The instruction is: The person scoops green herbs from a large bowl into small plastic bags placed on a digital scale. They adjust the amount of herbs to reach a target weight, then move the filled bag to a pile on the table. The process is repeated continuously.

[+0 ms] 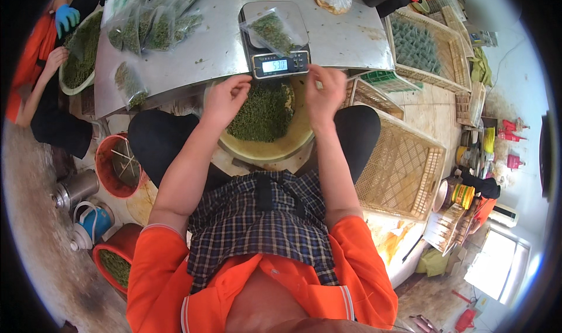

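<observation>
A clear plastic bag of small green buds or peppercorns (pixel 270 31) lies on the kitchen scale (pixel 252 12), whose display is lit. My left hand (pixel 227 101) is just off the scale's near left corner, fingers curled and tips drawn together. By the near right corner is my right hand (pixel 326 96), its fingers likewise bent inward. Whatever either hand may pinch is too small or hidden to make out. Below and between them, a yellowish basin (pixel 263 149) holds a heap of the loose green pieces (pixel 260 116), partly under the table edge.
Several filled bags (pixel 158 28) lie on the metal table (pixel 222 40); one bag (pixel 130 87) rests by its left edge. Plastic crates (pixel 398 163) stand at right, red buckets (pixel 120 166) at left. A co-worker's gloved hand (pixel 67 19) is above a green-filled tub (pixel 82 57).
</observation>
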Available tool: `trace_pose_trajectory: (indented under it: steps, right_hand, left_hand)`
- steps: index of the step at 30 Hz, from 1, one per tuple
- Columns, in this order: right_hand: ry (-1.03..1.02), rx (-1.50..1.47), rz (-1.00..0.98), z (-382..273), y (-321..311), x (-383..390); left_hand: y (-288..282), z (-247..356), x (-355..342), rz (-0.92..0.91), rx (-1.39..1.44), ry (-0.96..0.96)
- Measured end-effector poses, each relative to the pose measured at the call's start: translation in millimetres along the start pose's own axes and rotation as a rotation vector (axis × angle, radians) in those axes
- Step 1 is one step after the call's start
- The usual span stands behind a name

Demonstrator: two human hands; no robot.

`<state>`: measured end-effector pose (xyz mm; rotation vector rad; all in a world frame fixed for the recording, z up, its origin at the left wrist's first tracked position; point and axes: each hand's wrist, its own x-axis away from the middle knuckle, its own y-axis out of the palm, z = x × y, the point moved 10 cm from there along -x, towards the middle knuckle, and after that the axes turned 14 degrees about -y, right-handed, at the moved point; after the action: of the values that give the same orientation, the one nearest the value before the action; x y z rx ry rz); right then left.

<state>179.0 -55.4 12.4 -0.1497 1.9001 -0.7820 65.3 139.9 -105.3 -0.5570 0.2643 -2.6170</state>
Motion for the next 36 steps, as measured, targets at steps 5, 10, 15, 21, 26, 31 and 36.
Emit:
trace_pose_trajectory:
  steps: [5,10,15,21,26,31,36]
  right_hand:
    - [-0.28,-0.021,-0.203,-42,60,-56]
    - [-0.485,-0.045,-0.547,-119,36,-87]
    - [-0.336,-0.212,-0.821,-133,26,-61]
    - [-0.038,-0.215,-1.276,-90,47,11]
    - [-0.048,-0.162,-0.848,-91,-11,-14]
    - [-0.015,-0.241,-1.006,-91,0,27]
    - [-0.023,-0.14,-0.168,-79,-118,-9]
  left_hand:
    - [-29,55,28,0.366,-0.094,0.298]
    - [-30,85,48,0.523,-0.193,0.511]
    - [11,29,27,-0.017,0.114,0.173]
    - [44,33,48,-0.216,0.176,0.16]
    - [38,45,49,-0.09,0.118,0.195]
    - [58,26,56,-0.198,0.191,0.082]
    - [74,51,65,-0.247,0.087,0.184]
